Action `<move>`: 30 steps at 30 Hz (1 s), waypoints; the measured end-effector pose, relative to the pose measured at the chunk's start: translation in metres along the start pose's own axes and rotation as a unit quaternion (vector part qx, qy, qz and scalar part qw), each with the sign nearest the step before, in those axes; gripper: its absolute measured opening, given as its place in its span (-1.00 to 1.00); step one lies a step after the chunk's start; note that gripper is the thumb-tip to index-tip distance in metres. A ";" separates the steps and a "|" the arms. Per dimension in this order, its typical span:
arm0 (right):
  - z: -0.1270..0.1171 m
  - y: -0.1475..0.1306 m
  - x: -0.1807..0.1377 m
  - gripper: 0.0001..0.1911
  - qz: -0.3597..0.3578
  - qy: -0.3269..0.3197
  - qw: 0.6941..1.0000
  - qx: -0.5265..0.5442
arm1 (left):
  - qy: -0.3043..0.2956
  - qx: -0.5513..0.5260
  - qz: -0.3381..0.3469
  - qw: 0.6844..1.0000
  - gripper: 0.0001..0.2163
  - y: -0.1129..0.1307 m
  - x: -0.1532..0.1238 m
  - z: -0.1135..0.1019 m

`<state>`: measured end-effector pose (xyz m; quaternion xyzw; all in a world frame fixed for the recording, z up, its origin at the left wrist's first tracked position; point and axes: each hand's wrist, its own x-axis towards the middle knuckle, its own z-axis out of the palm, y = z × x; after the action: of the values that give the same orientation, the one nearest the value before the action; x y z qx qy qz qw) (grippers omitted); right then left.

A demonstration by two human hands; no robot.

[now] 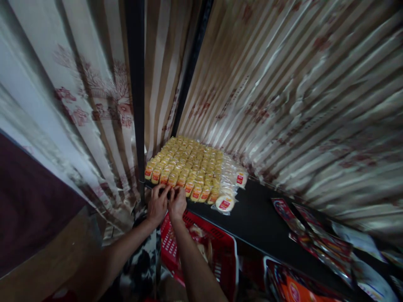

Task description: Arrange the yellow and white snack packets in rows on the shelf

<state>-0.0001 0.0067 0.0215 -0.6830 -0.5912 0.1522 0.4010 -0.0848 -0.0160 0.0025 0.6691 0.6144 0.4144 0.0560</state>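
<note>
Rows of small yellow plastic-wrapped packs (pixel 192 161) with red-orange labels stand tightly lined up on the black shelf (pixel 258 205). At their front edge, my left hand (pixel 158 204) and my right hand (pixel 177 203) are close together, fingers bent against a front pack (pixel 173 179). The fingertips of both hands seem to press or pinch that pack's lower edge. To the right of the yellow rows lie clear-wrapped white round packs (pixel 224 203) with red labels. Below my forearms sits a red plastic basket (pixel 236 260) with some wrapped items inside, partly hidden by my right arm.
Flat glossy packets (pixel 315 235) lie on the shelf's right part. A second container with orange packaging (pixel 292 289) is at the bottom right. Striped, printed curtains (pixel 283 84) hang behind and at the left, beside a dark upright post (pixel 136 92).
</note>
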 end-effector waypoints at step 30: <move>0.001 0.008 -0.003 -0.69 -0.032 -0.003 0.998 0.061 | -0.026 0.040 0.035 0.998 -0.56 0.003 0.004 0.002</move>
<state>0.0039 0.0041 0.0137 -0.6373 -0.6039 0.1770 0.4448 -0.0816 -0.0126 0.0049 0.7025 0.6050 0.3736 0.0307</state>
